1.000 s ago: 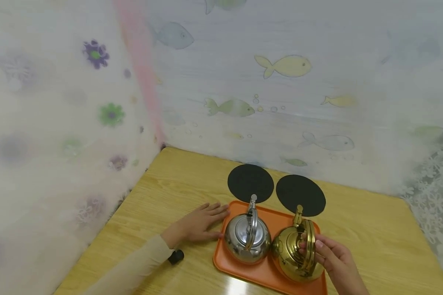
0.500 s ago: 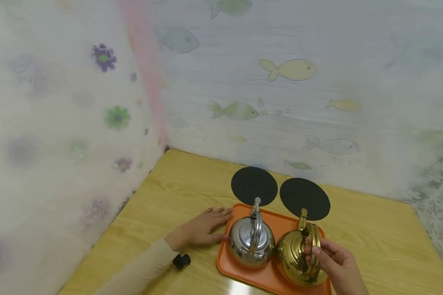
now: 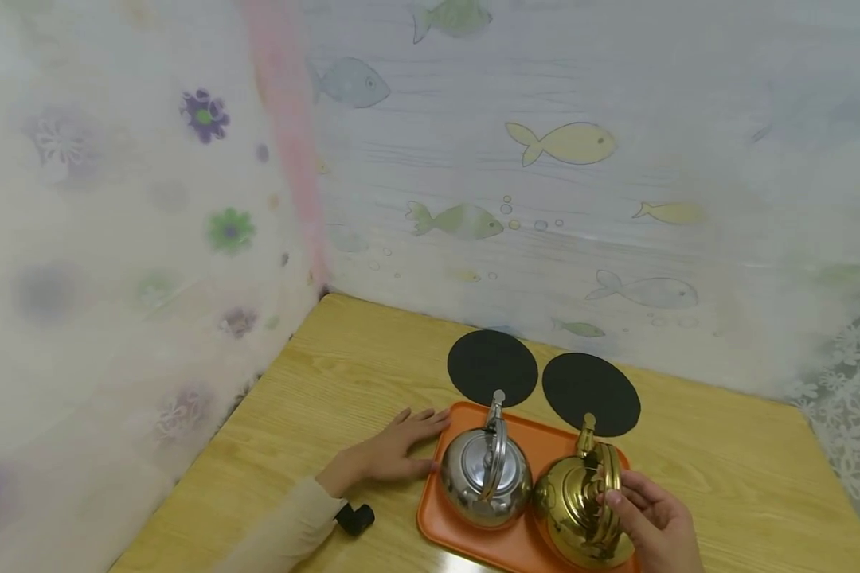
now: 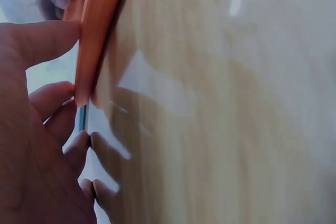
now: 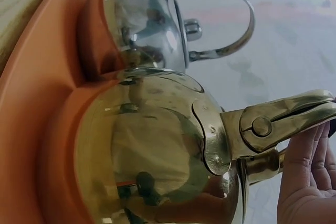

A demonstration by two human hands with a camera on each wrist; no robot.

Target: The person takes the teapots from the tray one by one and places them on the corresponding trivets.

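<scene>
A gold kettle (image 3: 564, 509) and a silver kettle (image 3: 466, 481) stand side by side on an orange tray (image 3: 440, 525). Both spouts point toward the back wall. My right hand (image 3: 655, 517) holds the gold kettle's raised handle, thumb on the near side; in the right wrist view the fingers reach beneath this handle (image 5: 299, 114). The gold kettle appears to rest on the tray. At the tray's left edge my left hand (image 3: 390, 454) lies with fingers spread. Its thumb and a fingertip touch the tray rim (image 4: 96, 30) in the left wrist view.
Two flat black discs, the left one (image 3: 492, 368) and the right one (image 3: 591, 394), lie behind the tray on the wooden table (image 3: 315, 414). Fish-patterned and flowered walls bound the table at back and left. A small black object (image 3: 355, 520) is at my left wrist.
The head view has shifted slightly, so the scene sits a little lower and further right. My right fingers seem closer round the gold kettle's handle. Both kettles and my left hand keep their places.
</scene>
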